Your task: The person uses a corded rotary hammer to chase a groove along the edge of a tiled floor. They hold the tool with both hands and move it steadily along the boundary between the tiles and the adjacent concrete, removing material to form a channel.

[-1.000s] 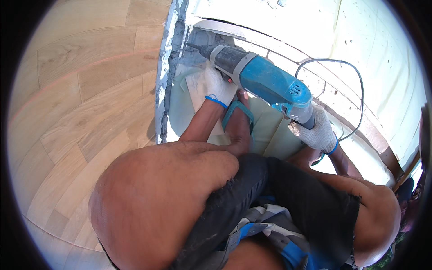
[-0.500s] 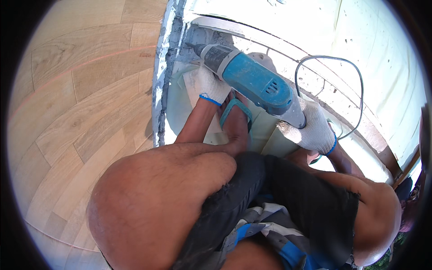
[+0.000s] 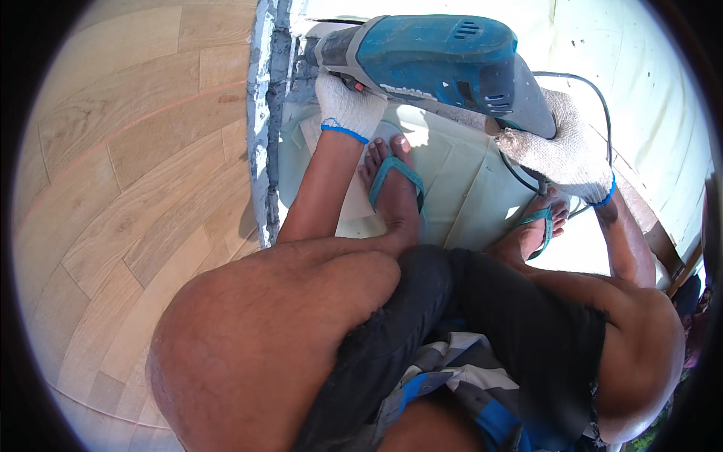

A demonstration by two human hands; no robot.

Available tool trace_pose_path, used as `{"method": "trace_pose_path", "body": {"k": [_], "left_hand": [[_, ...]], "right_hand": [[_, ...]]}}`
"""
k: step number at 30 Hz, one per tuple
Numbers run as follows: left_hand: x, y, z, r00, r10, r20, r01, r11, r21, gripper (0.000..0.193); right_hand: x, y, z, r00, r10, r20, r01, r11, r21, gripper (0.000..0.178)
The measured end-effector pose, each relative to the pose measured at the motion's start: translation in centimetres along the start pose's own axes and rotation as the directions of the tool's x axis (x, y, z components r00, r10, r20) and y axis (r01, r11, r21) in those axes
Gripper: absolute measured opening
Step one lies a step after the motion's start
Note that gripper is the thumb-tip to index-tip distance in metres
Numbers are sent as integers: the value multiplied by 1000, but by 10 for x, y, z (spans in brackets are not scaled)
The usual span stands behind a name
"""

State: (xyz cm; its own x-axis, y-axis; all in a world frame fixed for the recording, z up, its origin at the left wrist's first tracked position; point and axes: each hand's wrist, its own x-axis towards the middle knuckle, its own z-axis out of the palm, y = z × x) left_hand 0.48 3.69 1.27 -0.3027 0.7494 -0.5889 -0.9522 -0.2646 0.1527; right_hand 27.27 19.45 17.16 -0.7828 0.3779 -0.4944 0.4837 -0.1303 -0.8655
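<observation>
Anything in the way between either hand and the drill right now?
Nothing visible beyond the white gloves. The left hand holds the drill near its front; the right hand grips the rear handle. The black cord loops beside the right hand, not visibly under its grip.

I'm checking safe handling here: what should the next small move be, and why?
Perhaps ease the black cord away from the right foot: part of it appears close by, while the left hand and right hand both hold the drill.
</observation>
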Motion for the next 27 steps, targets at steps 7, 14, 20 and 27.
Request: {"method": "trace_pose_path", "body": {"k": [7, 14, 20, 27], "left_hand": [[22, 7, 28, 990, 89, -109, -86, 996, 25, 34], [27, 17, 30, 989, 67, -131, -77, 995, -70, 33], [39, 36, 18, 997, -55, -47, 43, 972, -232, 35], [38, 39, 23, 996, -55, -74, 36, 972, -233, 37]], "right_hand": [[43, -24, -30, 996, 48, 71, -55, 994, 96, 45], [67, -38, -37, 998, 65, -7, -65, 997, -30, 46], [94, -64, -27, 994, 100, 49, -92, 986, -137, 46], [94, -89, -18, 981, 172, 95, -145, 960, -240, 47]]}}
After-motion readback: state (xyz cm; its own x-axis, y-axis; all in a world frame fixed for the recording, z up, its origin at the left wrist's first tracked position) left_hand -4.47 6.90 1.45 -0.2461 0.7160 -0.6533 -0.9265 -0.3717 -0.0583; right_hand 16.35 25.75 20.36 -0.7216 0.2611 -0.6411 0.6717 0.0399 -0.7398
